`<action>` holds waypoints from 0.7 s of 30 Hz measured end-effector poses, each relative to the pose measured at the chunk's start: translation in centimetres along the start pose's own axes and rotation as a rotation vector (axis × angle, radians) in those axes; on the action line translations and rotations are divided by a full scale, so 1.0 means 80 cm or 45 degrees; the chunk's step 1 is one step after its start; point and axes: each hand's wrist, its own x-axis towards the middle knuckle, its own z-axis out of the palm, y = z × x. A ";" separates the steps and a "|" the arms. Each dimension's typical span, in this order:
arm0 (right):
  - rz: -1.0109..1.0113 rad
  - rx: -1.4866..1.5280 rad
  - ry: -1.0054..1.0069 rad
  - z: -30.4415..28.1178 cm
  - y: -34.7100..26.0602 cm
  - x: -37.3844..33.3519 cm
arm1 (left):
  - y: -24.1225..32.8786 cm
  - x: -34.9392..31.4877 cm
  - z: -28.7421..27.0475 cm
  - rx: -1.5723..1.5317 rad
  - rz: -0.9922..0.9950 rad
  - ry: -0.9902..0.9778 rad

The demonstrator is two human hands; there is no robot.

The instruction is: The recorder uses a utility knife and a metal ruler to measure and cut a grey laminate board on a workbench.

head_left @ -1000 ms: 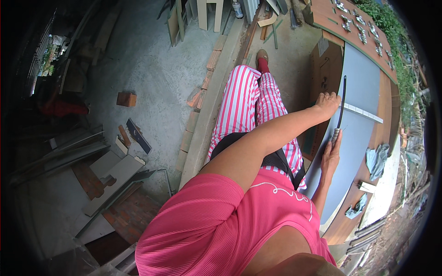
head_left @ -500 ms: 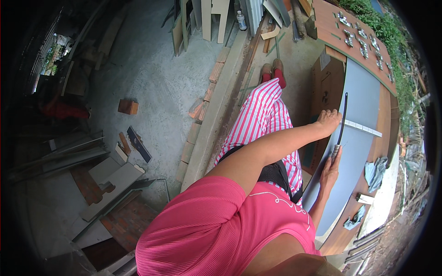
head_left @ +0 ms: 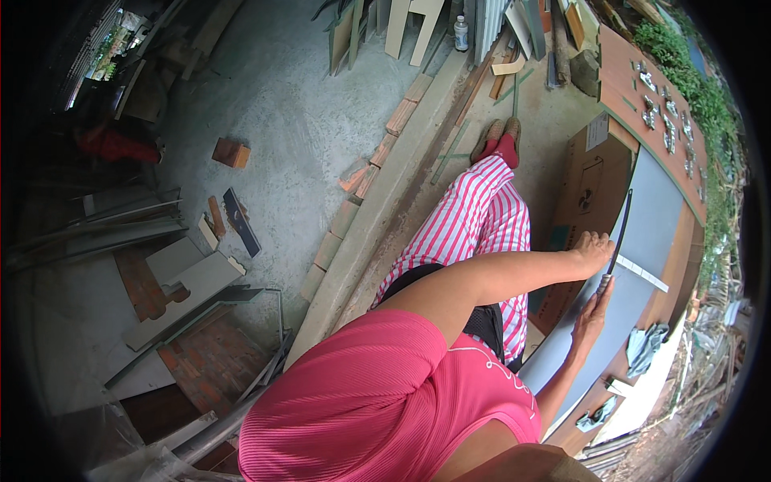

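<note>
The right hand (head_left: 590, 317) is gripping a black saw (head_left: 623, 229) pointing to one o'clock; the left hand (head_left: 593, 254) is holding a white strip (head_left: 642, 274) running toward four, no finished cut showing.

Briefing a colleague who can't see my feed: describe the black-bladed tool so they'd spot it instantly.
Find the long grey panel on the right of the view. Over it, the right hand grips the greyish handle of the black-bladed tool. Its slim, slightly curved dark blade sets it apart from the straight white strip beside it.
</note>
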 end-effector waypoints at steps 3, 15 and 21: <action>0.000 0.030 -0.012 0.002 -0.002 0.002 | -0.001 -0.002 -0.005 0.008 0.015 0.014; 0.214 0.017 -0.005 -0.004 0.005 -0.024 | 0.003 0.012 -0.003 -0.002 -0.019 -0.141; 0.073 -0.023 -0.005 -0.003 -0.012 -0.001 | 0.006 0.010 -0.005 0.015 -0.069 -0.148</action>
